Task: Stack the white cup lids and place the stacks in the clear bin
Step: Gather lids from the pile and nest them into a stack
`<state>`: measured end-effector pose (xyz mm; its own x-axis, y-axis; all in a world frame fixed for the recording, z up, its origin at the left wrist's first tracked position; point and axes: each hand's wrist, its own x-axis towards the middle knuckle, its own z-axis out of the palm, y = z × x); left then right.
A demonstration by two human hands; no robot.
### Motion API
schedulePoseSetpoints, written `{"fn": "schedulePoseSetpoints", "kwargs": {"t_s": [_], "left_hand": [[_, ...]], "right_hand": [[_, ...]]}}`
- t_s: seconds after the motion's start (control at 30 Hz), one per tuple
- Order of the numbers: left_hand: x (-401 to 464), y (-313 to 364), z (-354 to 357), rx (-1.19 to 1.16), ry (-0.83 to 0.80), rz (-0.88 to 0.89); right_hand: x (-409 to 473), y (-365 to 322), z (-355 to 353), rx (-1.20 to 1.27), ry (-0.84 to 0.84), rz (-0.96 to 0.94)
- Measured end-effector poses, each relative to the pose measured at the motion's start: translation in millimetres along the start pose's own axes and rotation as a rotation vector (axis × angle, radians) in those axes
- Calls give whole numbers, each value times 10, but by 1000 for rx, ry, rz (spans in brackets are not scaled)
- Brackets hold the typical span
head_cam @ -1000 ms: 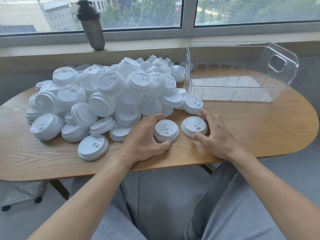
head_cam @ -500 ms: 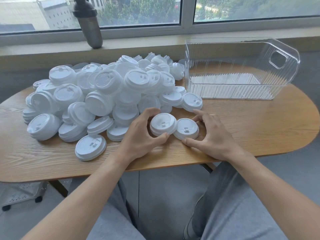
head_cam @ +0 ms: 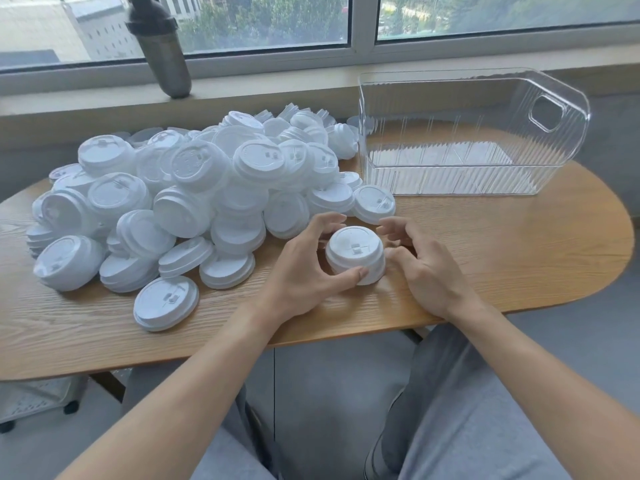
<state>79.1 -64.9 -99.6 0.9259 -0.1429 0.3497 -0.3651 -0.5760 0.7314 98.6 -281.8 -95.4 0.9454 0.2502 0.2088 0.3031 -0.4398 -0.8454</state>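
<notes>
- Sitting at the centre of the frame, a short stack of white lids (head_cam: 355, 258) rests on the wooden table (head_cam: 485, 244), near its front edge.
- Left hand (head_cam: 304, 268) wraps the stack from the left: thumb pressed on its near side, fingers curled round the far side, so this grip is grasping the stack.
- Right hand (head_cam: 426, 268) is just beside the stack on its right, fingers curled toward it; whether they actually touch it, or whether this grip holds anything, cannot be told.
- Left of centre and reaching toward the upper middle, a big loose pile of white lids (head_cam: 194, 188) covers the table, some nested, some tipped on edge.
- One single lid (head_cam: 167, 303) lies flat in front of the pile, lower left of the stack; another lid (head_cam: 374, 204) lies just behind the hands.
- Clear bin (head_cam: 474, 133) with ribbed walls and a handle cut-out stands at the upper right of the frame, well apart from the stack, with no lids seen inside.
- Dark shaker bottle (head_cam: 162, 46) stands on the window sill (head_cam: 277, 88) at upper left.
</notes>
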Motion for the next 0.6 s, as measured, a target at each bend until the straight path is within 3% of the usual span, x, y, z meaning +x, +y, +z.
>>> {"fn": "schedulePoseSetpoints", "kwargs": {"t_s": [0.6], "left_hand": [[-8, 10, 12, 282, -160, -1]], "right_hand": [[-1, 17, 40, -205, 1, -80]]}}
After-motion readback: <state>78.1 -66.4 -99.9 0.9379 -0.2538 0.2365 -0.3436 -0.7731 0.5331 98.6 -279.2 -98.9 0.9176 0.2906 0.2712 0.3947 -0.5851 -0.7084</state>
